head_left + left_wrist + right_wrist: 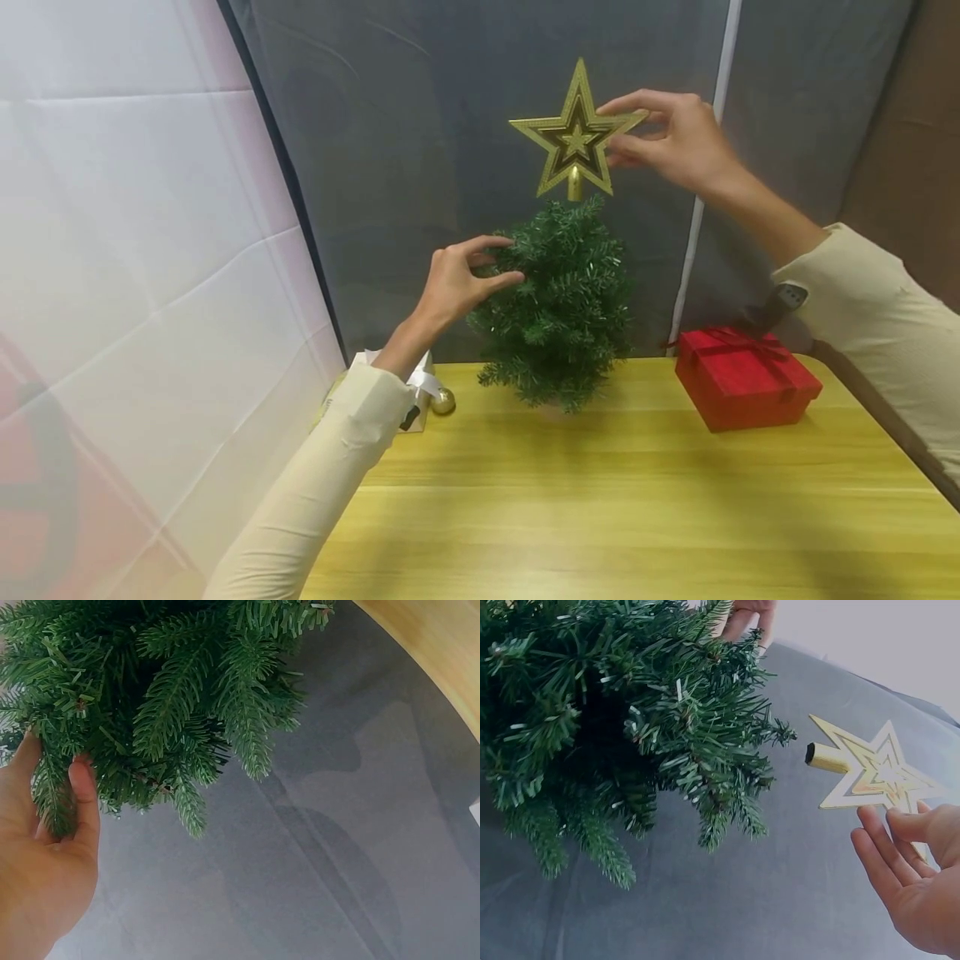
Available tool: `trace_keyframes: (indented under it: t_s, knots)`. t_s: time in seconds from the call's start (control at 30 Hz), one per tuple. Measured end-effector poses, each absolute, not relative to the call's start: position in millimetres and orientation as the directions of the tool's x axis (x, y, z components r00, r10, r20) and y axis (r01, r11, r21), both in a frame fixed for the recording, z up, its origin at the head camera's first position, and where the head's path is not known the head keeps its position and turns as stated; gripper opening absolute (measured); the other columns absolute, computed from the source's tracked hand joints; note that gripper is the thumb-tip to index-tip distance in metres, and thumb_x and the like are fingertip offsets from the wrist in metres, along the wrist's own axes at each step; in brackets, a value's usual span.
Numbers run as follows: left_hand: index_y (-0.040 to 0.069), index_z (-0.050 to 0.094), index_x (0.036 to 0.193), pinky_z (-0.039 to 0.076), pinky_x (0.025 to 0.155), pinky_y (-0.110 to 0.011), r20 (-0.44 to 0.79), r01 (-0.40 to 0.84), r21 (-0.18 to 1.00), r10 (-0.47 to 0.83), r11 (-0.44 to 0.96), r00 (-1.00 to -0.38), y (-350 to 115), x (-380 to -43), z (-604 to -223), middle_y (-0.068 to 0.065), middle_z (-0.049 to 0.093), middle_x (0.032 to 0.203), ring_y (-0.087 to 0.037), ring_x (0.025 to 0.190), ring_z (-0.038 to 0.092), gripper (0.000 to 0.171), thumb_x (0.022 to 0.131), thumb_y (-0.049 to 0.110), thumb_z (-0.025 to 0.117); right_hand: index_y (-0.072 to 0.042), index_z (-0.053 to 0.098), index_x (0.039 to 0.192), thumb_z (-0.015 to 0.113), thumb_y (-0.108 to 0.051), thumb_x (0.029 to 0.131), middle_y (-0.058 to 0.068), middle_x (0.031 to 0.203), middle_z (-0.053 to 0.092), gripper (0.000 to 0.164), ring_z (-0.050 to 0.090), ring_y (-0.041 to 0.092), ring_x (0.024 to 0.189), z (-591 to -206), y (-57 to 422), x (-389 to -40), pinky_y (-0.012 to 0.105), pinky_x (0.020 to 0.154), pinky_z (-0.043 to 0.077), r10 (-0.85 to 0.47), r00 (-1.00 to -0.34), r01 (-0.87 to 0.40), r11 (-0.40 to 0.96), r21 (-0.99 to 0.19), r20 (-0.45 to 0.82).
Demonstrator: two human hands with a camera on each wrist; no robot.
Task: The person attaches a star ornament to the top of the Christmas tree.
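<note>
A small green artificial Christmas tree (558, 292) stands upright at the back of the table. My right hand (678, 137) pinches one point of a gold star tree topper (577, 137) between thumb and fingers. The star stands upright over the treetop, its short tube (575, 183) facing down. In the right wrist view, a gap shows between the tube's dark open end (810, 754) and the needles. At the tree's upper left, my left hand (457, 279) has its thumb and fingers curved around a branch (56, 787), fingertips partly hidden among needles.
A red gift box (750, 379) with a ribbon sits at the table's back right. Behind my left forearm are a white gift box (423, 375) and a gold ball ornament (443, 401). Grey cloth (390, 167) hangs behind the yellow wood-grain table (562, 508), white cloth at left.
</note>
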State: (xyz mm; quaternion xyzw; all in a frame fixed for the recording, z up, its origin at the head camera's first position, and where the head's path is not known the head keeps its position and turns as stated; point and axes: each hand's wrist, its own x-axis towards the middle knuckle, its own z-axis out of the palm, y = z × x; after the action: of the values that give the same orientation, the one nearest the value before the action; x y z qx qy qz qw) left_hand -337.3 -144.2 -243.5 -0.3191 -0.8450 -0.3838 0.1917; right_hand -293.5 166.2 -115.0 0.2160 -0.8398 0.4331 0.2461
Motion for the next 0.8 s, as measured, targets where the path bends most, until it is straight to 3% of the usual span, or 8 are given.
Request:
trace_keyframes:
  t_s: [0.3,0.63,0.8]
  knots:
    - [0.023,0.073,0.131,0.058,0.097,-0.044,0.577,0.696,0.517,0.397,0.499,-0.714,-140,-336,-245,-0.013,0.076,0.119,-0.024,0.109,0.074,0.051,0.085,0.037,0.088,-0.019,0.071,0.135,0.077,-0.014,0.096,-0.006,0.093,0.077,0.040,0.076,0.004,0.076,-115,156,-303,0.019,0.084,0.058,-0.131,-0.797,-0.566,0.505,-0.652,0.590]
    - [0.022,0.073,0.132,0.057,0.099,-0.043,0.577,0.697,0.513,0.400,0.501,-0.712,-137,-337,-245,-0.013,0.076,0.119,-0.024,0.110,0.074,0.051,0.086,0.037,0.088,-0.020,0.068,0.139,0.074,-0.013,0.098,0.012,0.122,0.071,0.042,0.075,0.004,0.078,-119,152,-311,0.030,0.096,0.057,-0.098,-0.838,-0.510,0.493,-0.705,0.537]
    - [0.022,0.073,0.132,0.058,0.098,-0.042,0.572,0.693,0.515,0.400,0.504,-0.716,-138,-337,-246,-0.013,0.075,0.121,-0.023,0.110,0.074,0.051,0.086,0.037,0.088,-0.019,0.068,0.139,0.073,-0.011,0.098,0.019,0.125,0.069,0.042,0.075,0.004,0.078,-121,150,-314,0.030,0.096,0.057,-0.102,-0.845,-0.504,0.482,-0.717,0.525]
